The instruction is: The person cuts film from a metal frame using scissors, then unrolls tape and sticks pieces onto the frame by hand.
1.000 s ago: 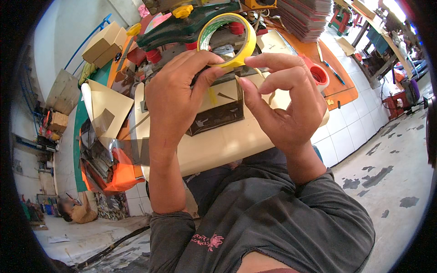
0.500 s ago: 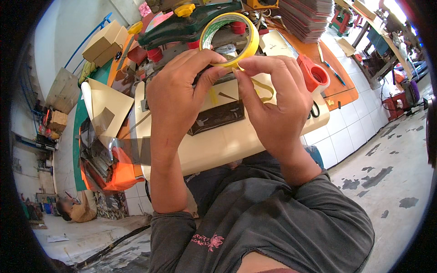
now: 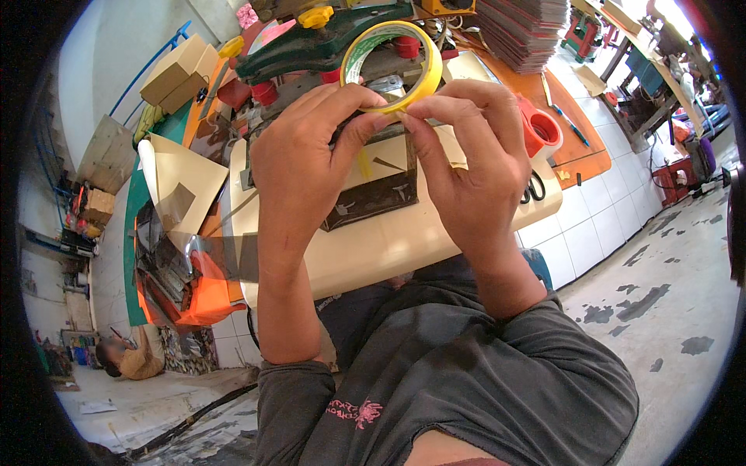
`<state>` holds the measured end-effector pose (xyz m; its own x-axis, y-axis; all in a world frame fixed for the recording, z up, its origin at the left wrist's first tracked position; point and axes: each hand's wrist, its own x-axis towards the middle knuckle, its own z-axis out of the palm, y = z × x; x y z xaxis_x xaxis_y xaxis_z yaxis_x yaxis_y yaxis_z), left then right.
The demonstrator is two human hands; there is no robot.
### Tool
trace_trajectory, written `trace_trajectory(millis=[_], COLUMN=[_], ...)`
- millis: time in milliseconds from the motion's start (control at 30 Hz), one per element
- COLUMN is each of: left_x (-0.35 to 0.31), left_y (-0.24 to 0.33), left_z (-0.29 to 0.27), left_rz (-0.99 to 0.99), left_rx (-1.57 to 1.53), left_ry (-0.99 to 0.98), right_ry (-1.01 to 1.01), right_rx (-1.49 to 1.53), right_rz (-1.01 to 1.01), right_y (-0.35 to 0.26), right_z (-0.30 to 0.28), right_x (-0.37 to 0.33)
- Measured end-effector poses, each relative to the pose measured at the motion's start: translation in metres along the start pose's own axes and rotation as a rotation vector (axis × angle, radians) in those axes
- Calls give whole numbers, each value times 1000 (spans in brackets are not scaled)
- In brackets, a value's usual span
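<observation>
The left hand (image 3: 303, 144) pinches the lower rim of a yellow tape roll (image 3: 434, 71) between thumb and forefinger; the right hand (image 3: 478, 167) has its thumb and forefinger brought together at the same rim, pinching its lower right edge. Whether a loose end lies between those fingertips is too small to tell. The roll stands on edge near the top of the view, its ring tilted so that the inner wall shows.

Taking the roll as the clock's centre, a dark, glossy block (image 3: 373, 203) lies at 6 o'clock on a cream surface (image 3: 381, 252). A green machine part (image 3: 342, 45) with yellow knobs sits at 10 o'clock, just behind the roll. A red dispenser (image 3: 536, 128) is near 4 o'clock, with black scissor handles (image 3: 535, 189) just beyond the right hand. Farther out, a stack of dark red sheets (image 3: 517, 35) rises at 2 o'clock beside the orange counter (image 3: 587, 159), which carries a blue pen (image 3: 571, 126). A cardboard box (image 3: 179, 74) stands at 9 o'clock.
</observation>
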<state>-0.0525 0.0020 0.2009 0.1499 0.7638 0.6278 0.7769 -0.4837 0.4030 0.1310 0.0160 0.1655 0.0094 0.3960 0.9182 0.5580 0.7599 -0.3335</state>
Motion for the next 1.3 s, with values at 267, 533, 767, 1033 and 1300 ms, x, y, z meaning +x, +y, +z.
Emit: trace_trajectory(millis=[267, 533, 767, 1033, 1300], left_x=[0, 0, 0, -1, 0], left_y=[-8, -9, -6, -2, -1], left_z=[8, 6, 5, 2, 2], left_rz=[76, 31, 31, 1, -26], left_rx=[-13, 10, 50, 38, -32], left_ry=[78, 35, 41, 13, -5], right_ry=[-18, 19, 1, -44, 99], right_rx=[169, 275, 357, 542, 584], right_rz=[55, 96, 127, 399, 168], right_y=[8, 13, 19, 39, 72], right_z=[8, 12, 13, -3, -9], right_x=[-1, -3, -5, 3, 16])
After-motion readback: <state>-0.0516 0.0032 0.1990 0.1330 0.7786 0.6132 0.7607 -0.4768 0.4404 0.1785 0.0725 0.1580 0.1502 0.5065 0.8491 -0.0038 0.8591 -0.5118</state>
